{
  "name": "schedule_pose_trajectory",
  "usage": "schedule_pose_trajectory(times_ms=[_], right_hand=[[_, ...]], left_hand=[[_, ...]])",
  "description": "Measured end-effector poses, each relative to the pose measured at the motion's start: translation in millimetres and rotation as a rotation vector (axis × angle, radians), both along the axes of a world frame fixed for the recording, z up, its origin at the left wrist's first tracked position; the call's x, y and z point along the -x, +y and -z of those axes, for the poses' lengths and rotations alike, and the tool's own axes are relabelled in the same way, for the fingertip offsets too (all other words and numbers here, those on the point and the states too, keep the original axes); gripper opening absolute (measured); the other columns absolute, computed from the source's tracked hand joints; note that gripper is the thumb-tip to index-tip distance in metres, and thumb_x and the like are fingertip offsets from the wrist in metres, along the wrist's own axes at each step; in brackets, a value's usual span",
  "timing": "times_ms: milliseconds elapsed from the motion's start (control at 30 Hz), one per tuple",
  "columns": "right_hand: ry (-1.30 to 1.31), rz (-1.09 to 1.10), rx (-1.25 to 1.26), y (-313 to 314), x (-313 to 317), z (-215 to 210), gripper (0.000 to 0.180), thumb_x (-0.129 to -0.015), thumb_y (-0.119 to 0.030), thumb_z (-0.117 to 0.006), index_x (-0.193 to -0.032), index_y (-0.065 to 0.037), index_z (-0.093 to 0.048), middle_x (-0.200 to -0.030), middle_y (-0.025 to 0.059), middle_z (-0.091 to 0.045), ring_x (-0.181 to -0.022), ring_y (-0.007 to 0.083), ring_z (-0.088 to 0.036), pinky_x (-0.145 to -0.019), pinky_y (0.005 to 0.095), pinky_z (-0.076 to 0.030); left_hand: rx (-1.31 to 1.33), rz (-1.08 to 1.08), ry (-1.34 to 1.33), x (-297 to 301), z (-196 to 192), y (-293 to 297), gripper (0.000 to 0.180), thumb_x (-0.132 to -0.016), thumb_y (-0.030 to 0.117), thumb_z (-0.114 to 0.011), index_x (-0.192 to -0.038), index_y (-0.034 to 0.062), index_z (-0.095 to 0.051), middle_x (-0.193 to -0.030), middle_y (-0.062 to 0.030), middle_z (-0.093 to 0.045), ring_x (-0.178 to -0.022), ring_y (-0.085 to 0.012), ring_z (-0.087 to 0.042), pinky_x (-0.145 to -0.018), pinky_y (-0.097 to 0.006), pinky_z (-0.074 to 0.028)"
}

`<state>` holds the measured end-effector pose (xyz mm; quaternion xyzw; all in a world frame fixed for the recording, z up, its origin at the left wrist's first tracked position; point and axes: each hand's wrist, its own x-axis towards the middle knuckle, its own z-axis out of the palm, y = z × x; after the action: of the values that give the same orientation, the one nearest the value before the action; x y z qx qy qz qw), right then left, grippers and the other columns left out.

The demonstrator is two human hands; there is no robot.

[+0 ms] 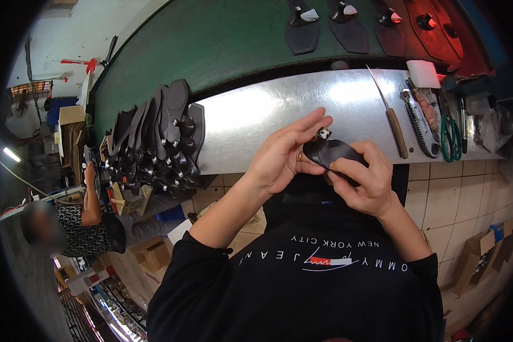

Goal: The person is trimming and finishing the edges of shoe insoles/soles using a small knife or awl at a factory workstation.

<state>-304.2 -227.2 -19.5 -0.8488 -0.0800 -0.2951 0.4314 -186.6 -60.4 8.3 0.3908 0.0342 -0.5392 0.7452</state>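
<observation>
Now both hands, left hand [279, 157] and right hand [365, 179], grip clamped on black sandal sole [332, 153] above metal bench [256, 114]

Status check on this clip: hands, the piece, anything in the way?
Left hand and right hand both grip black shoe sole above metal bench. Stacked soles left, clear of hands.

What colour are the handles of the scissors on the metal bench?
Green, on the scissors at the bench's right end, seen in the head view.

Black sole [333, 153] in my hands: smooth, faint sheen, leather-like. Beyond it, brushed metal bench top [256, 114], dull glare. Right of sole, wooden-handled knife [394, 126], steel blade.
</observation>
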Motion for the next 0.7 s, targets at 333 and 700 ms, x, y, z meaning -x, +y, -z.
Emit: schedule_pose_trajectory(times_ms=[333,700], right_hand=[[0.294,0.031,-0.208,0.2,3.9,-7.4,0.023,-0.076,-0.007,-0.075,-0.094,-0.003,-0.061,-0.076,0.0113,-0.064,-0.064,0.0273,-0.063,-0.056,0.0351,-0.048],[0.248,0.021,-0.154,6.8,0.8,-4.6,0.017,-0.075,-0.004,-0.073,-0.081,-0.004,-0.058,-0.067,0.0101,-0.061,-0.058,0.0277,-0.061,-0.052,0.0353,-0.046]], left_hand=[[-0.219,0.129,-0.281,5.4,3.1,9.2,0.036,-0.094,0.012,-0.040,-0.124,-0.0044,-0.052,-0.104,-0.0131,-0.065,-0.084,-0.0132,-0.066,-0.057,-0.023,-0.056],[-0.380,0.159,-0.517,17.3,8.6,4.5,0.030,-0.095,0.011,-0.039,-0.113,-0.0006,-0.060,-0.091,-0.0061,-0.066,-0.072,-0.0077,-0.061,-0.053,-0.021,-0.051]])
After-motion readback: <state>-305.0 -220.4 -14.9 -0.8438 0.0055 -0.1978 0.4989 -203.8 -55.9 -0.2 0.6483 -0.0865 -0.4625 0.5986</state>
